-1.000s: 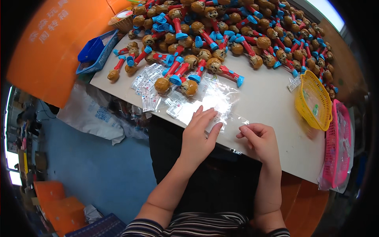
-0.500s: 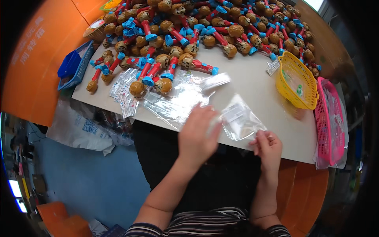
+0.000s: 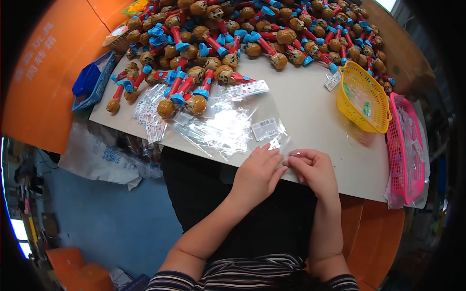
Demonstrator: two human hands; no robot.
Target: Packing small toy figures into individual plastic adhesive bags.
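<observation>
A clear plastic bag lies at the table's near edge, with a printed white card showing through it. My right hand pinches the bag's near corner between thumb and fingers. Beside it, my left hand rests on the bag's near edge, fingers stretched out and thumb apart, its tips close to the right hand's. Left of the bag is a spread of shiny clear bags. Another white printed strip lies beyond them, by a red-bodied figure with a brown head.
A big heap of brown-headed red figures with blue ends covers the far side. Yellow and pink baskets stand at right, a blue basket at left. Printed slips lie near several figures.
My right hand has moved left with the bag's corner, and the bag has shifted left and flattened onto the table. My left hand has come right, down onto the bag. The white strip has turned.
</observation>
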